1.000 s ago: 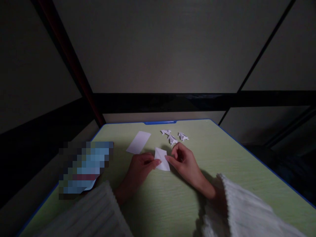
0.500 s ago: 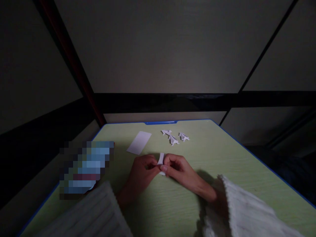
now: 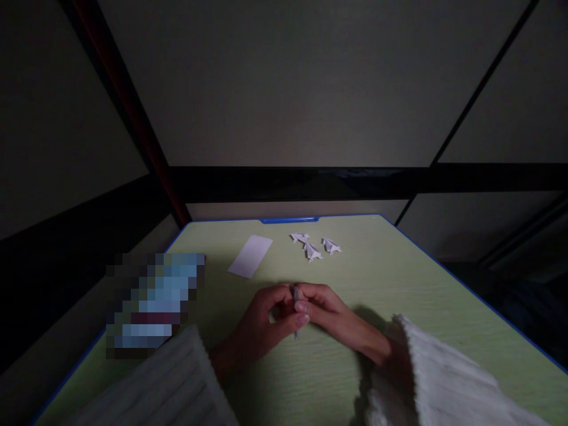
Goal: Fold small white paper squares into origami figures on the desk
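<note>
A small folded piece of paper [image 3: 296,292] stands narrow edge toward me, pinched between both hands above the table. My left hand [image 3: 261,316] is closed on it from the left, thumb low and fingers curled behind. From the right, my right hand [image 3: 331,310] grips the same piece with thumb and fingertips. The fingers cover most of the paper, so its folds cannot be made out. Beyond the hands lie three small folded paper figures with pointed ends: one at the back [image 3: 299,237], one touching it in front [image 3: 312,251], and one to the right [image 3: 331,245].
A flat white sheet of paper [image 3: 251,257] lies left of the figures. Farther left is a blurred-out bluish object [image 3: 164,296] near the edge. The light green table [image 3: 390,278] has a blue rim, and a panelled wall [image 3: 288,89] rises behind it.
The folded paper has turned from showing a pale face to showing its narrow edge. My left thumb has moved right and down across it. The figures and the sheet stay put.
</note>
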Demonstrator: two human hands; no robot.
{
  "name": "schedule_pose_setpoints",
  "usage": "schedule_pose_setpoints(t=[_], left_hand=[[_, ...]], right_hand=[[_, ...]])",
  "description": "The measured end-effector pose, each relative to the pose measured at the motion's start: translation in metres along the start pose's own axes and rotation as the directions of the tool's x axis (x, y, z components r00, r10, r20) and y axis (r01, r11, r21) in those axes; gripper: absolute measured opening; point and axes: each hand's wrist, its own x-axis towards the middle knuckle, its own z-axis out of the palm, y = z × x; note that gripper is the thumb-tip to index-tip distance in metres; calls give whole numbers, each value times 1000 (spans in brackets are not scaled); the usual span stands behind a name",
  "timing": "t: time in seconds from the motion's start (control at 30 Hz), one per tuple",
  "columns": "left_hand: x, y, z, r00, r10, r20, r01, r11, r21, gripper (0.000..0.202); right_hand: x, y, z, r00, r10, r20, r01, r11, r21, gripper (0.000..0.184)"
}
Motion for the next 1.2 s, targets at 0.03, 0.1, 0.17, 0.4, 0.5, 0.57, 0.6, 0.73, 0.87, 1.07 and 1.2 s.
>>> schedule_pose_setpoints(t=[0.03, 0.1, 0.17, 0.4, 0.5, 0.57, 0.6, 0.73, 0.87, 1.07, 1.2], left_hand=[[0, 0, 0, 1000, -4, 12, 4, 1000, 13, 20], [0, -2, -1, 1000, 6, 17, -6, 1000, 13, 22], [0, -3, -2, 1000, 13, 6, -13, 1000, -3, 20], [0, -6, 1, 992, -6, -123, 6, 1000, 1, 10], [3, -10, 1, 972, -33, -233, 36, 999, 6, 9], [6, -12, -2, 945, -50, -325, 43, 999, -27, 13], [8, -14, -4, 925, -61, -374, 45, 998, -52, 15], [15, -15, -13, 825, -128, -551, 32, 983, -181, 15], [17, -12, -16, 755, -210, -621, 32, 958, -284, 16], [17, -11, -16, 713, -235, -660, 80, 963, -257, 15], [18, -13, -17, 731, -232, -642, 123, 970, -211, 15]], right_hand=[[0, -1, 0, 1000, -8, 7, 8, 1000, 7, 31], [-1, -2, 0, 1000, -19, 8, 19, 1000, 10, 30], [-1, -3, 0, 1000, -13, -9, 14, 1000, 22, 29], [0, 4, -2, 988, -23, -154, 16, 999, -49, 18], [3, 6, -5, 967, -47, -252, 22, 995, -101, 19], [5, 6, -7, 945, -39, -325, 1, 993, -117, 18], [5, 6, -8, 933, -46, -357, 5, 993, -114, 19], [7, 6, -12, 884, -66, -462, 9, 992, -123, 21], [9, 6, -14, 858, -40, -512, -21, 993, -113, 23], [10, 9, -15, 858, 45, -511, -70, 997, -29, 15], [10, 7, -14, 858, 46, -511, -31, 999, 37, 12]])
